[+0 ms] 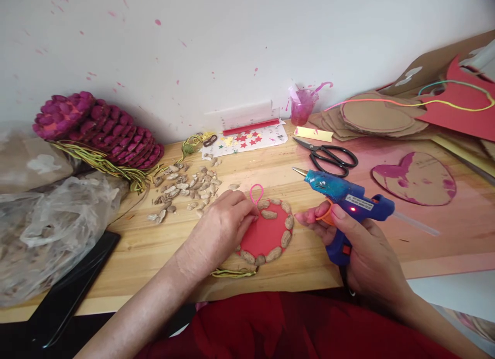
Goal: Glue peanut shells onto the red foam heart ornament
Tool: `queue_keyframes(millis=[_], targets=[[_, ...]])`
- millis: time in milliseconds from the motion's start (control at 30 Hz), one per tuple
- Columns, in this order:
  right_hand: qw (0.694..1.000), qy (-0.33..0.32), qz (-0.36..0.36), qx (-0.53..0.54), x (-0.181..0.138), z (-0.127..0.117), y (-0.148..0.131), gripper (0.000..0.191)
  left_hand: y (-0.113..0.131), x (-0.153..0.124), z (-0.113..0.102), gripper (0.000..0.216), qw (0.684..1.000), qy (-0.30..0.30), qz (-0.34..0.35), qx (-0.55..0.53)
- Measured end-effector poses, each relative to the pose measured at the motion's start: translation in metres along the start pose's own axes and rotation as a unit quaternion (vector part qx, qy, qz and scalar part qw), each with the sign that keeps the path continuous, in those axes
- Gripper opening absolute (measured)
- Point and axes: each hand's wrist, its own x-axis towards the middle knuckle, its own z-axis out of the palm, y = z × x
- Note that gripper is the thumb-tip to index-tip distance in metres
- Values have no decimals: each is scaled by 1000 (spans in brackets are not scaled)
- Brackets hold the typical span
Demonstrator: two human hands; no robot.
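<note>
My right hand [371,250] grips a blue hot glue gun [340,191] by its handle, fingers at the orange trigger. The gun's red light is lit, its metal nozzle points left, and a clear glue stick [419,225] pokes out of the back. My left hand [228,219] is closed in a pinch over the upper left of a red disc [266,238]; whatever is between its fingertips is hidden. Peanut shells [274,254] line the disc's visible rim, with another [269,214] just inside at the top. A pink loop [257,193] sticks up from the top edge.
Loose peanut shells [189,186] lie left of the disc. Black-handled scissors [332,158] rest behind the glue gun. A painted cardboard piece [421,178] lies at right. Purple-painted discs [112,127], a plastic bag [62,225] and a black phone-like slab [77,287] occupy the left.
</note>
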Motion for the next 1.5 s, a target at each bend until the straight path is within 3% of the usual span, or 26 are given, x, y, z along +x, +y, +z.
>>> queue_keyframes(millis=[200,367,467,600,867,967,1067,1200,1367,1500], targets=[[1000,-5,-3,-5,0,-1,-1,17,-7,-8,-28,11,999,30,-19,20],[1000,-14,7,-2,0,-1,-1,18,-36,-37,-66,8,986,38,-106,126],[1000,-13,10,-1,-1,-1,-1,18,-51,-53,-73,18,969,21,-156,191],[1000,-12,9,-4,-1,-1,-1,19,-53,-57,-67,17,949,30,-179,258],[1000,-10,-3,1,-2,0,-1,17,-56,-53,-64,3,956,88,-198,200],[1000,-8,2,-1,-1,0,-1,17,-60,-59,-66,22,943,84,-211,242],[1000,-7,2,-5,-1,0,-1,17,-54,-56,-63,21,940,124,-174,266],[1000,-5,-10,-17,0,-1,0,17,-28,-33,-47,15,975,148,-64,151],[999,5,-16,-28,0,-1,0,15,6,-2,-22,11,999,38,-16,31],[999,8,-14,-35,1,0,-2,16,14,10,-9,8,999,-35,-4,13]])
